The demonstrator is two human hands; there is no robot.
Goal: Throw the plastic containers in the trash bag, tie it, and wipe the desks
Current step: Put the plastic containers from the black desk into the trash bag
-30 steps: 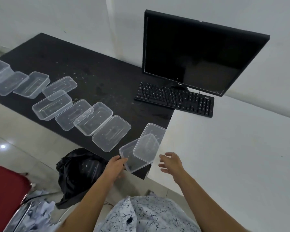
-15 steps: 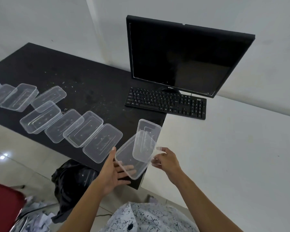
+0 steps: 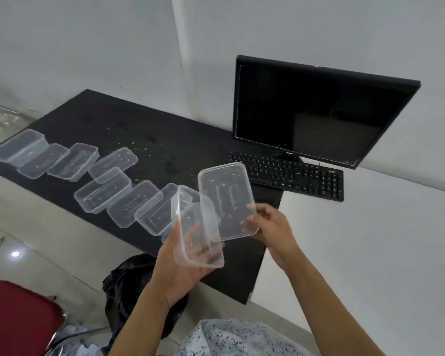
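Near the frame's centre, the left hand [image 3: 180,273] cups a clear container [image 3: 190,219]; the right hand [image 3: 272,227] pinches a second container [image 3: 225,194] by its rim. Both look light, thin and slippery, so the rims should hold best. The trash bag [image 3: 129,283] sits below.

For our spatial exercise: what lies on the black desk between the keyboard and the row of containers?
In the head view, only bare black desk, dotted with pale specks, separates keyboard from container row.

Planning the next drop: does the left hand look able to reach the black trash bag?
Probably yes: the trash bag sits just below the left hand, nothing between, though that hand holds a container.
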